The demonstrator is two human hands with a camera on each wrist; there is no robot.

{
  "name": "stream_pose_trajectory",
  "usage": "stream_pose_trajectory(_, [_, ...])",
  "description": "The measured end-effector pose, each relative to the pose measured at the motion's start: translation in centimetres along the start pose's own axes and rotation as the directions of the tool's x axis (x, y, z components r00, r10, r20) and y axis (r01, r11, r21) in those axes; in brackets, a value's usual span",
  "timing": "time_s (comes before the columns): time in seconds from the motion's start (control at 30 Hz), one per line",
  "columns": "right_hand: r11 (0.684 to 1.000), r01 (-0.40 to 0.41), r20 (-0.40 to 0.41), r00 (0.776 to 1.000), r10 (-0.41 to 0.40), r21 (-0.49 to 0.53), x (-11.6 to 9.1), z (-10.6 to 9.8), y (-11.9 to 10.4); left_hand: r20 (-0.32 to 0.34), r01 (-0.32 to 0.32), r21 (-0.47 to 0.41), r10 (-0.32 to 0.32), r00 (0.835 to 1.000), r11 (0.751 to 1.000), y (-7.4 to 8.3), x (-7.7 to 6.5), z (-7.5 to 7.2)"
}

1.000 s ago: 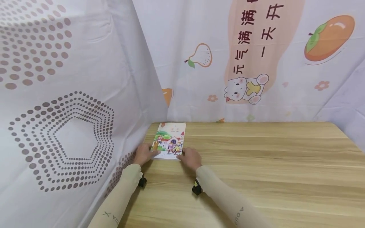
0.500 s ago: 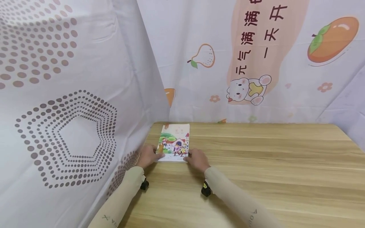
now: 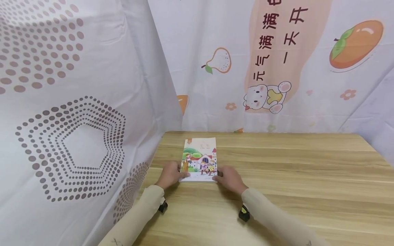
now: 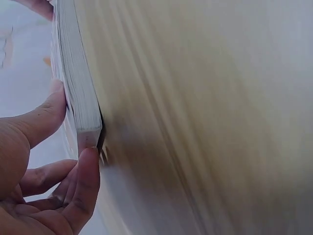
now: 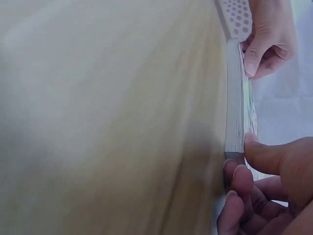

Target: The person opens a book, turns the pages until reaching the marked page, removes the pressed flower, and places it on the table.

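A thick book (image 3: pixel 199 160) with a colourful illustrated cover, showing a house, trees and figures, lies face up at the left part of the wooden table. My left hand (image 3: pixel 170 175) grips its near left corner, thumb over the cover and fingers at the side. On the near right corner, my right hand (image 3: pixel 231 179) holds it the same way. In the left wrist view the page edges (image 4: pixel 80 73) show between thumb and fingers, close over the table. The right wrist view shows the right thumb (image 5: pixel 266 155) on the cover and fingertips at the spine end.
Wood-grain table (image 3: pixel 292 177) extends far to the right of the book. A white cloth with dotted patterns (image 3: pixel 83 150) hangs along the left side, and a printed cloth with fruit (image 3: pixel 357 44) and lettering hangs behind the far edge.
Both hands have moved the book to the right and nearer to me, away from the left cloth. Their grip on its near corners stays the same.
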State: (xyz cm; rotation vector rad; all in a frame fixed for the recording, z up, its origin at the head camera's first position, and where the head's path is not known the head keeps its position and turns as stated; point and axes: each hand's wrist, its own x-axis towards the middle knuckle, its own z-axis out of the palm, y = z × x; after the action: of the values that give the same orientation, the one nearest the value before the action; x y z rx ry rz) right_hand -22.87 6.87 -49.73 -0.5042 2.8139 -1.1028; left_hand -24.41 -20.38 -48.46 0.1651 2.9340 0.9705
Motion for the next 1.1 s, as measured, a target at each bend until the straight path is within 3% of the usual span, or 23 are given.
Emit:
stream_pose_trajectory(0.33, [0.997,-0.071,0.013,0.997,0.071,-0.038,-4.8,-2.4,1.9,0.068,-0.144,0.009,0.143,0.987,0.989,3.2,-1.6,2.3])
stream_pose_trajectory(0.6, [0.995,-0.068,-0.023,0.998,0.066,-0.075,-8.2,-4.1,3.6,0.138,-0.205,0.052,0.197,0.971,0.977,5.6,-2.7,3.8])
stream_pose_trajectory(0.83, [0.993,-0.082,-0.021,0.997,0.080,-0.087,-9.2,-4.7,4.4,0.152,-0.230,0.138,0.209,0.966,0.963,6.4,-2.9,4.7])
stream_pose_trajectory(0.9, [0.990,-0.093,-0.031,0.995,0.091,-0.103,-9.2,-4.8,4.5,0.142,-0.252,0.210,0.226,0.964,0.945,6.6,-3.0,4.9])
stream_pose_trajectory(1.0, [0.986,-0.094,-0.059,0.994,0.087,-0.139,-9.1,-5.1,4.6,0.123,-0.317,0.323,0.293,0.948,0.892,7.1,-3.3,5.1])
stream_pose_trajectory(1.1, [0.982,-0.083,-0.083,0.994,0.070,-0.169,-9.1,-5.4,4.6,0.149,-0.445,0.357,0.421,0.895,0.821,7.9,-3.7,5.4])
